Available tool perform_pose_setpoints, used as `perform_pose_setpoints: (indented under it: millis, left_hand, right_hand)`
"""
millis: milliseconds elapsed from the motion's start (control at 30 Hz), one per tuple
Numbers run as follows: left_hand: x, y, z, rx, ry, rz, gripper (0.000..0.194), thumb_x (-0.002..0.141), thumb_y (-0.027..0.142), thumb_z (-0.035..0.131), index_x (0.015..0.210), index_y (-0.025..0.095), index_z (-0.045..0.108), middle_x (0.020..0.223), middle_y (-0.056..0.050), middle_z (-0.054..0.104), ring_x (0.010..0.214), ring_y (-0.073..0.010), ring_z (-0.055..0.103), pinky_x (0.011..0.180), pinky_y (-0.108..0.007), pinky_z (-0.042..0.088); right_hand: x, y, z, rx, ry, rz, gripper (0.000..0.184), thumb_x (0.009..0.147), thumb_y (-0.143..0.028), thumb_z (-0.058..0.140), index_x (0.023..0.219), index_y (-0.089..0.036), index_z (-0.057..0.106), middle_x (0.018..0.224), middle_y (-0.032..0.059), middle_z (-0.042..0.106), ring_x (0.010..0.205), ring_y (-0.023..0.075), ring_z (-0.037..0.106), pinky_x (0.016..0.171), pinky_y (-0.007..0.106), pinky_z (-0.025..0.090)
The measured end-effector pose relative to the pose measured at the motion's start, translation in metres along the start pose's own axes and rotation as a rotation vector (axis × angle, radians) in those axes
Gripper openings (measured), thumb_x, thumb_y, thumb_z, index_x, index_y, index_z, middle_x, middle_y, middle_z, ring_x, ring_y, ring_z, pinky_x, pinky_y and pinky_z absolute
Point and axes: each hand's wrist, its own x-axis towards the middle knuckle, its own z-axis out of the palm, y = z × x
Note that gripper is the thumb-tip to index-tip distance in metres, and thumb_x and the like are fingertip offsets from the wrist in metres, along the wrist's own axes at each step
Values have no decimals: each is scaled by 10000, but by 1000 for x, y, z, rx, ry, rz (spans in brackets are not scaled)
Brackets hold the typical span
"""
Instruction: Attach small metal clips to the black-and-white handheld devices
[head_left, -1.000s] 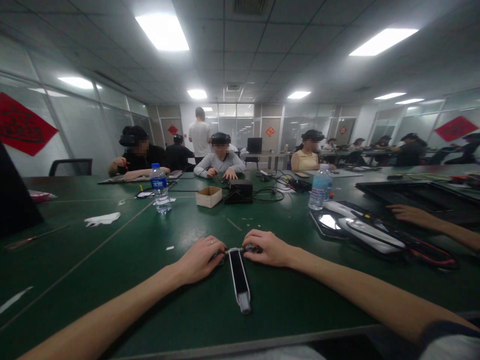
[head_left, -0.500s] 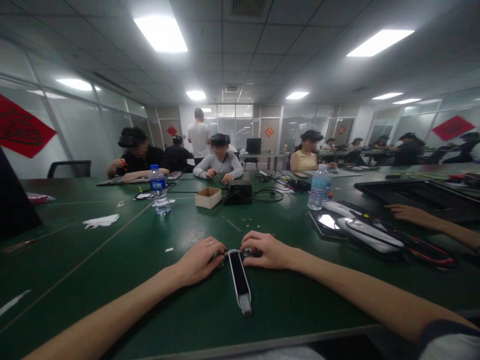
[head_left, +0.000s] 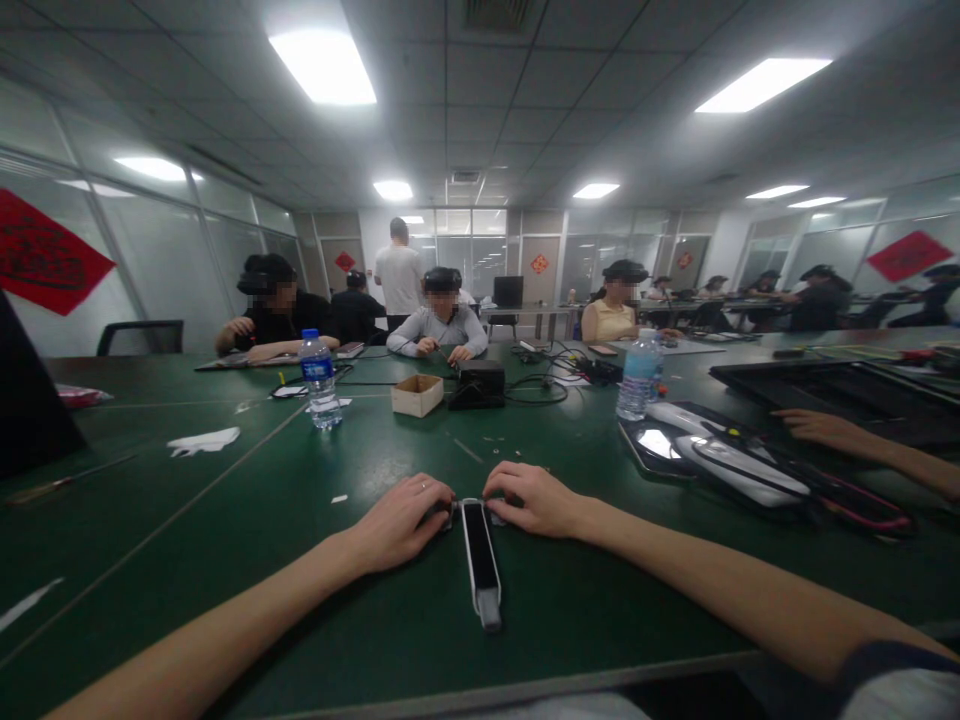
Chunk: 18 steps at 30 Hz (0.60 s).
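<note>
A long narrow black-and-white device (head_left: 481, 558) lies on the green table (head_left: 300, 500), pointing toward me. My left hand (head_left: 401, 520) rests curled at the left of its far end, fingers closed on a small part I cannot make out. My right hand (head_left: 529, 497) is curled at the right of that same end, fingertips pressed down against the device's tip. Both forearms lie on the table.
A neighbour's hand (head_left: 821, 428) rests at the right by white devices and a tablet (head_left: 724, 462). Water bottles (head_left: 320, 378) (head_left: 640, 376), a cardboard box (head_left: 418, 394) and a black box with cables (head_left: 480, 383) stand mid-table. Several people sit across.
My right hand's fingers have shifted slightly at the device's far end. The device and my left hand have stayed nearly still.
</note>
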Motion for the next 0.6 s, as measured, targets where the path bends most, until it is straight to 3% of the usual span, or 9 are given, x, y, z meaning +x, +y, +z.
perform_pose_setpoints:
  millis: [300, 600]
  left_hand:
    - [-2, -1, 0, -18, 20, 14, 219, 947, 243, 502, 1159, 214, 551, 1174, -78, 635, 1106, -236, 569, 967, -407, 467]
    - [-1, 3, -2, -14, -5, 13, 239, 951, 258, 506, 1180, 210, 558, 1201, -87, 636, 1118, -238, 570, 992, -424, 453]
  right_hand:
    - [2, 5, 3, -50, 4, 120, 174, 931, -289, 560, 947, -156, 670, 982, 74, 642, 866, 170, 614, 782, 298, 504]
    - [1, 6, 0, -9, -16, 48, 115, 885, -194, 555, 943, -150, 645, 975, 81, 640, 883, 177, 605, 803, 303, 503]
